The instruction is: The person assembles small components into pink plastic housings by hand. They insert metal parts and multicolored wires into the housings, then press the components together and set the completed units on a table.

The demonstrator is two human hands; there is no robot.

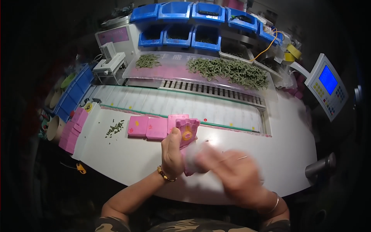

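A pink rubber mould (188,127) is gripped upright in my left hand (171,155), above the white worktop; the thumb presses its side. Its inner face shows raised corners and an orange-yellow round mark. Close by on the right, my right hand (235,176) is smeared by motion. At its fingertips is a whitish soft-looking thing (195,157), too blurred to name, in front of the mould's lower part. A thin stick-like thing (241,157) shows over the fingers. Just beyond my left hand, pink blocks (138,126) stand in a row on the worktop.
Behind the blocks runs a pale slatted conveyor (174,104) with green edges. Green curly pieces (232,71) are heaped on a clear shelf; small green bits (114,128) lie at left. Blue bins (175,10) line the back. At right are a control panel (327,87) and metal cylinder (320,167).
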